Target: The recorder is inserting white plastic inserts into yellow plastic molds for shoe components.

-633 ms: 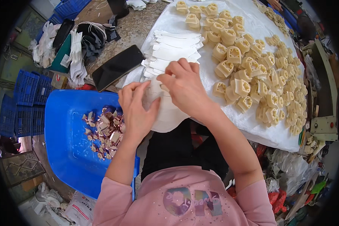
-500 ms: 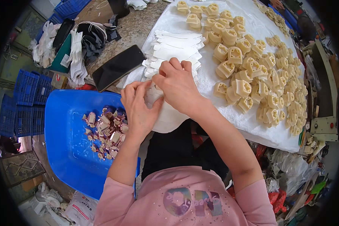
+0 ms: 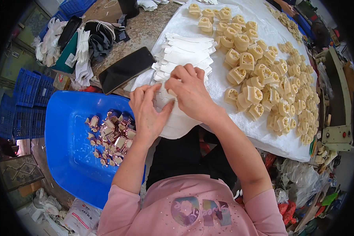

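At the table's near edge, both hands work over a thin white piece (image 3: 177, 125) with a rounded near end. My left hand (image 3: 148, 112) grips it at its left side, the thumb pressing on top and the fingers curled over the far part. My right hand (image 3: 193, 94) is closed in a pinch just beside the left thumb; a small pale bit shows by its fingertips, but what it is cannot be made out. Just beyond the hands lies an overlapping row of thin white shaped pieces (image 3: 187, 50).
Many beige moulded parts (image 3: 259, 74) cover the right of the white cloth (image 3: 277, 145). A black phone (image 3: 126, 70) lies left of the white row. To the left, a blue tub (image 3: 69, 157) holds shiny pinkish metallic pieces (image 3: 113, 135). Blue crates (image 3: 27, 88) stand at far left.
Both hands stay at the white piece with only slight finger movement; the right hand's fingertips have shifted a little. The whole view has moved slightly.
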The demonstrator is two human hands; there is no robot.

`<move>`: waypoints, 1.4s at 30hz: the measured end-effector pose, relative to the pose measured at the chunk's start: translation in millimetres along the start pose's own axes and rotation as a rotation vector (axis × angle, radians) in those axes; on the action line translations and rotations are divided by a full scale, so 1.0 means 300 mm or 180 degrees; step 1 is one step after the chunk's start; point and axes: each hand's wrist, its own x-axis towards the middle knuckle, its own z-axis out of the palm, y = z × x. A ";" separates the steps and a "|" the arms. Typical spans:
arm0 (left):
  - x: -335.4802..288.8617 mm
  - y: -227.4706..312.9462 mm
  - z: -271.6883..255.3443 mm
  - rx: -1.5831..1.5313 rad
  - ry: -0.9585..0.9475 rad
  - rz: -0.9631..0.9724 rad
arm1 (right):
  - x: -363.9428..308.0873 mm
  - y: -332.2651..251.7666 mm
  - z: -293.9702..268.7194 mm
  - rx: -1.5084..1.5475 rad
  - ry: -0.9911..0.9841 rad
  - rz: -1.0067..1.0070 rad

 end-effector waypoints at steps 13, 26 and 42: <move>-0.001 -0.021 0.002 -0.0058 -0.0042 -0.0014 | 0.005 0.000 0.013 0.0480 0.0004 -0.0015; -0.001 0.051 -0.004 0.0411 0.0038 0.0330 | -0.213 0.020 -0.365 0.3249 0.2433 0.0773; -0.157 0.290 0.172 -0.3683 -0.2085 -0.1254 | -0.586 0.108 -0.341 -0.0321 0.1430 0.1601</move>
